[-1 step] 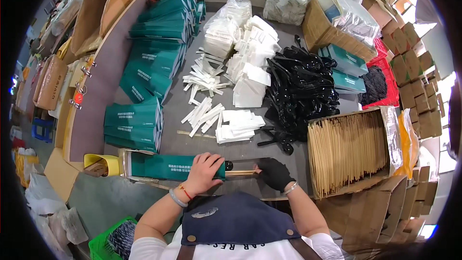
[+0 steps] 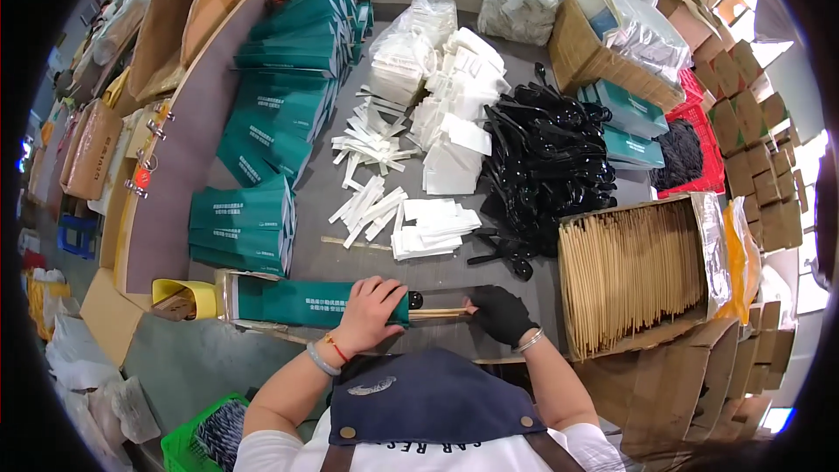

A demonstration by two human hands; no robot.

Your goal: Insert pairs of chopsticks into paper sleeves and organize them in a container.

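Observation:
In front of me a long green paper sleeve [image 2: 288,301] lies along the table's near edge. My left hand [image 2: 371,310] spans it near its right end, fingers over the far edge and thumb at the near one. From that end stick out a pair of wooden chopsticks [image 2: 439,313] and the rounded black tip of a spoon [image 2: 415,300]. My right hand [image 2: 502,315], in a black glove with bare fingertips, is closed on the chopsticks' outer ends. The parts inside the sleeve are hidden.
Green sleeves [image 2: 243,220] stand stacked at left. White packets [image 2: 454,153] and paper strips [image 2: 376,210] fill the middle, beside black spoons [image 2: 551,149]. A carton of chopsticks [image 2: 634,280] stands right, a yellow container [image 2: 188,299] left. A red crate [image 2: 699,153] is beyond.
My right hand has shifted very slightly to the right along the chopsticks. Everything else looks the same.

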